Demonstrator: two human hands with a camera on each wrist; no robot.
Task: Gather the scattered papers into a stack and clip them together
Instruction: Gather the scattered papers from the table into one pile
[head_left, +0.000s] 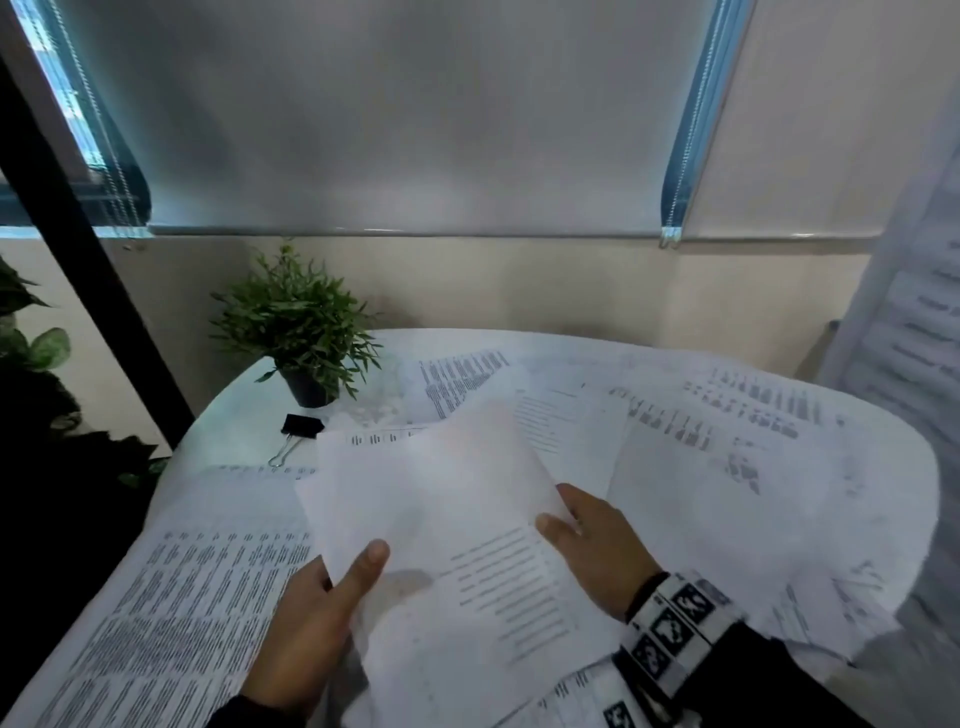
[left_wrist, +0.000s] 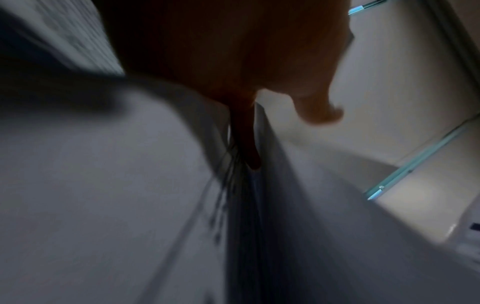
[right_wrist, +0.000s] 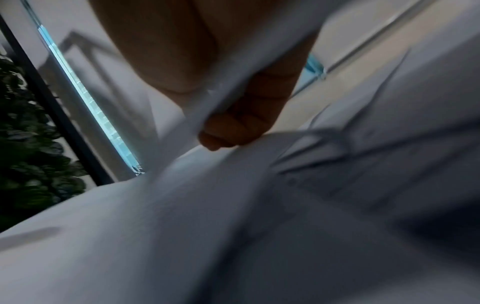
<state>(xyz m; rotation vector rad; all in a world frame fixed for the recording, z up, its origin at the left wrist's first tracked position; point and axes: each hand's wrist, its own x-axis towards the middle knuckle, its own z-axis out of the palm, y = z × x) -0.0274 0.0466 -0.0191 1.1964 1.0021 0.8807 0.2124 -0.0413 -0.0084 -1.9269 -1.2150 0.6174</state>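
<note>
**Loose sheets mid-gather, clip well apart**

The table (head_left: 228, 415) is nearly covered by the scattered papers (head_left: 727, 467), which spread from 9 o'clock round to 3 o'clock and hang over its edges. In my judgement, dragging one sheet could pull overhanging neighbours off the table.

The held sheets (head_left: 441, 519) sit lifted at 6 o'clock. The left hand (head_left: 306, 623) pinches their near-left edge, thumb on top; the right hand (head_left: 597, 545) holds their right edge, thumb over and fingers curled beneath. With each grip only on an edge, the sheets may slide askew or crease.

The plant pot (head_left: 306, 387) at 11 o'clock holds a green plant (head_left: 296, 322); a swept sheet might tip it.

The binder clip (head_left: 298, 431) lies at 10 o'clock just beside the pot, clamping nothing.
</note>
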